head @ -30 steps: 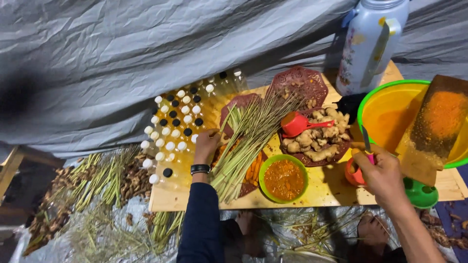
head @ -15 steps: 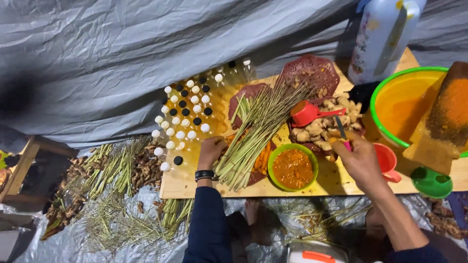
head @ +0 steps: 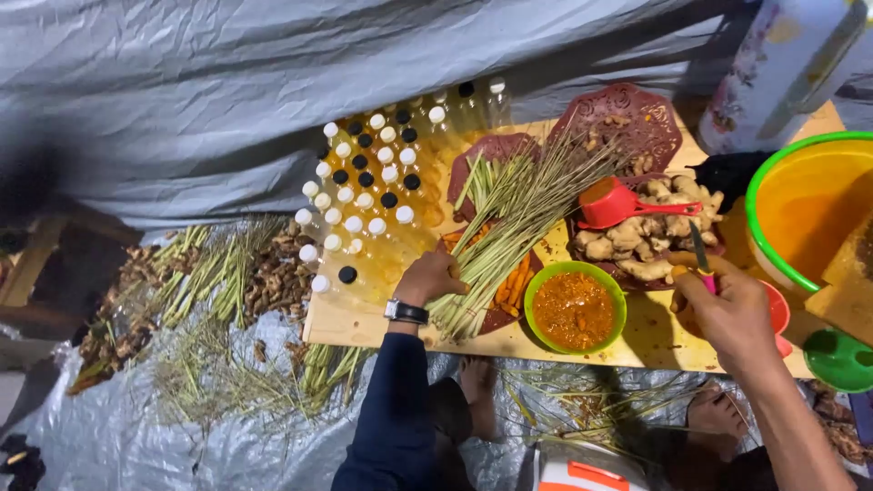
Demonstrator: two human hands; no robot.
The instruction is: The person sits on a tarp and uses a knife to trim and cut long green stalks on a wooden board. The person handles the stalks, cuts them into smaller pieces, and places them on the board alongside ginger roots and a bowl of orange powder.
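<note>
My left hand [head: 429,276], with a dark sleeve and a wristwatch, rests on the cut ends of a bundle of lemongrass stalks [head: 509,227] lying across dark red plates [head: 637,118] on a wooden board [head: 655,336]. My right hand [head: 723,305] holds a small knife [head: 697,250] with a pink handle, its blade pointing up over a heap of ginger roots [head: 637,241]. A red scoop [head: 611,204] lies on the ginger. Between my hands stands a green bowl of orange paste [head: 575,309].
Several small bottles with white and black caps [head: 368,195] stand at the board's left. A yellow basin with a green rim [head: 805,214] and a tall white jug [head: 787,64] stand at the right. Lemongrass trimmings and roots [head: 209,282] litter the grey tarp below.
The view has shifted closer over the board. My right hand has moved in toward the ginger with the knife. My left hand stays on the lemongrass ends.
</note>
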